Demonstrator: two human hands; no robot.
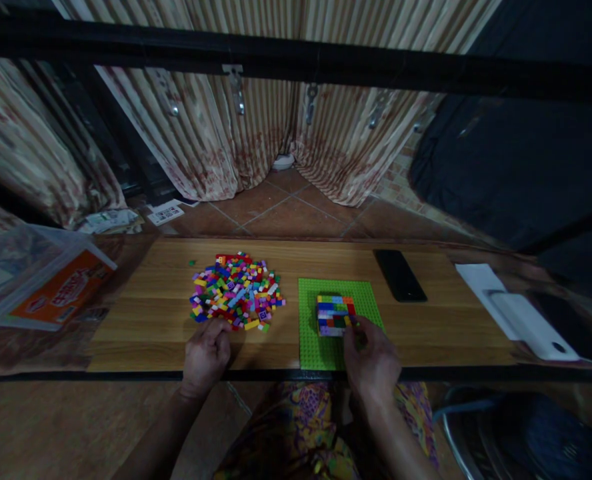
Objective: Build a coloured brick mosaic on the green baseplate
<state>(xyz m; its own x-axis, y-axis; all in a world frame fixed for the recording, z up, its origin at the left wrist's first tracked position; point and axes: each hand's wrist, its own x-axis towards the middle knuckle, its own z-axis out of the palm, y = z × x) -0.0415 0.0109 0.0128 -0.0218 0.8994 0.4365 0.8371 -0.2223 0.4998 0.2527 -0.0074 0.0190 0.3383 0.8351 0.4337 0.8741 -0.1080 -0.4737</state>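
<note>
A small block of multicoloured toy bricks [332, 315], stacked in rows, stands on the green baseplate [312, 353]. My right hand [373, 357] is at its near right corner, thumb and fingers pinched on a small brick there; the fingers partly cover that brick and its colour is unclear. Left of the baseplate lies a loose pile of mixed small toy bricks [241, 290]. My left hand [207, 353] rests at the pile's near edge, its fingers curled closed. What it may hold is hidden.
Wooden table [141, 320] with a dark front edge. A black phone [400, 275] lies right of the baseplate, and a white device [533, 325] sits further right. At the left stands a clear plastic box [41, 233] with an orange label. One green brick [192, 263] lies apart.
</note>
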